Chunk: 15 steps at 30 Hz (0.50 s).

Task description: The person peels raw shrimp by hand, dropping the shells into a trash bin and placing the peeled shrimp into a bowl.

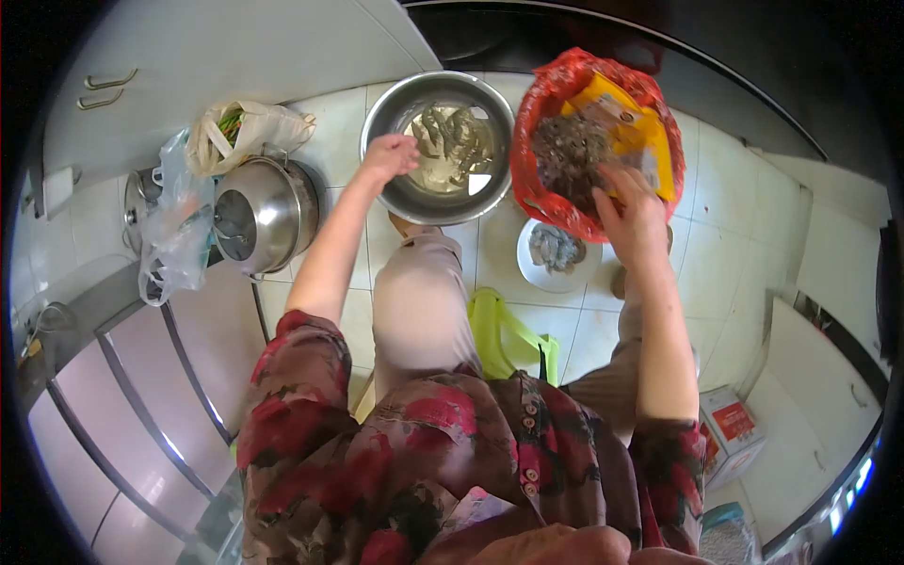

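My left hand (392, 158) is over the near left rim of a steel basin (375, 113), fingers curled together; what they hold, if anything, is too small to tell. Whole grey shrimp (454, 137) lie in shallow water in the basin. My right hand (631, 202) reaches into a red plastic bag (529, 184), thumb and fingers apart, close to a heap of brown shrimp shells (570, 146). A yellow packet (650, 132) lies in that bag too. Just below the bag, a white bowl (537, 273) holds pale, peeled-looking shrimp (556, 250).
A lidded steel pot (268, 212) stands on the tiled floor at left, beside a cloth bag with greens (250, 137) and a clear plastic bag (179, 226). A green plastic stool (499, 334) is between my legs. Cabinets (235, 47) line the walls; a carton (730, 428) stands at lower right.
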Tool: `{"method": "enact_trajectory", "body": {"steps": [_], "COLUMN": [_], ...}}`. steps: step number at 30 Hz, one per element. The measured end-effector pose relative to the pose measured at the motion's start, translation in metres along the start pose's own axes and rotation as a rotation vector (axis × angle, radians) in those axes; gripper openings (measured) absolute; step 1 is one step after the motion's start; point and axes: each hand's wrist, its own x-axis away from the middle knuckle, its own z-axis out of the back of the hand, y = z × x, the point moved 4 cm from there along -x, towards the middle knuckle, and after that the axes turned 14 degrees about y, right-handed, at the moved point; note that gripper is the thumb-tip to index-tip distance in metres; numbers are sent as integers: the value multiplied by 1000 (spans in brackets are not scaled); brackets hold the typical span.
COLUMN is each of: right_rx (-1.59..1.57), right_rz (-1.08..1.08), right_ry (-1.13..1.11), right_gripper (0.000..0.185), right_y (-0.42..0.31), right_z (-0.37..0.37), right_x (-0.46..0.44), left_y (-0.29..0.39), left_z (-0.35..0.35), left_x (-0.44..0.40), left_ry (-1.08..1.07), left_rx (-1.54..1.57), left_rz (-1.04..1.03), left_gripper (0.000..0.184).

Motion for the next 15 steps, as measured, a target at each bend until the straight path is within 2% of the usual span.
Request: {"method": "enact_trajectory", "body": {"steps": [1, 2, 3, 5, 8, 10, 12, 13, 15], "right_rx": [-2, -44, -84, -75, -14, -19, 12, 15, 27], "right_rz": [9, -77, -166, -163, -108, -192, -160, -208, -263], "right_ry": [-16, -35, -53, -61, -69, -103, -126, -137, -158], "right_gripper": [25, 24, 24, 24, 24, 23, 22, 22, 22], "right_y": [-1, 1, 2, -3, -5, 0, 3, 5, 10], "right_z": [-1, -1, -1, -4, -6, -10, -16, -18, -24], "right_x": [-2, -4, -5, -7, -9, -7, -9, -9, -10], "left_y": [-20, -42, -69, -90, -74, -55, -43, -50, -55], "left_z": [-3, -4, -7, -15, -37, -50, -64, -68, -80], "left_x": [-11, -22, -37, -62, -74, -81, -94, -109, -129], "left_ry": [107, 211, 216, 371, 293, 291, 136, 125, 134], "left_rx": [-67, -136, -128, -566, -664, -723, -907, -899, -1194], "left_rz": [5, 13, 28, -483, -556, -575, -661, -652, -872], "left_gripper": [31, 33, 33, 36, 44, 45, 46, 46, 45]}}
